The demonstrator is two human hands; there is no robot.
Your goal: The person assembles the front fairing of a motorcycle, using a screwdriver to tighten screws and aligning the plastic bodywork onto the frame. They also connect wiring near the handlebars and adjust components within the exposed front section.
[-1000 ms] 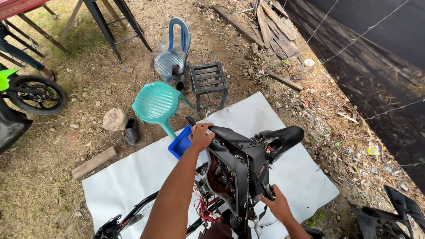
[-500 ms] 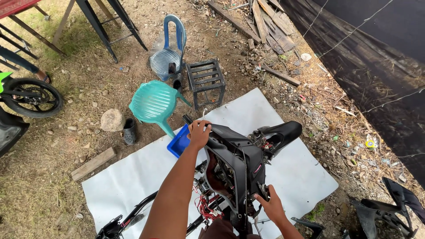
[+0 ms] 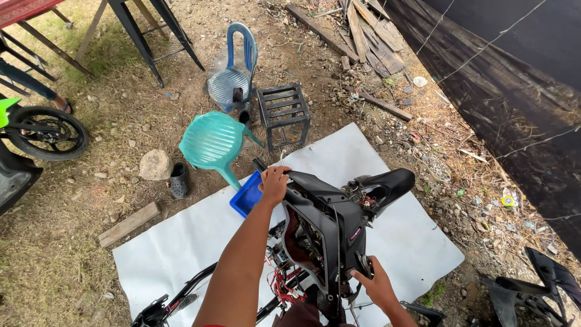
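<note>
A black motorcycle body panel point(image 3: 330, 218) stands over the stripped bike frame point(image 3: 284, 266), with red wiring showing below it. My left hand point(image 3: 275, 183) grips the panel's upper left edge. My right hand point(image 3: 374, 284) holds its lower right corner near the bottom of the view. A black tail fairing point(image 3: 387, 183) juts out to the right behind the panel. The bike rests on a white sheet point(image 3: 181, 242) spread over the dirt.
A blue tray point(image 3: 245, 197) lies beside my left hand. A teal plastic chair point(image 3: 212, 142) lies tipped over, next to a black stool point(image 3: 284, 112) and a blue chair point(image 3: 233, 72). A motorcycle wheel point(image 3: 42, 133) is at the left, black fairing parts point(image 3: 532, 290) at bottom right.
The view has shifted slightly. Both hands keep their grip on the panel, and my right hand has slid a little lower along it.
</note>
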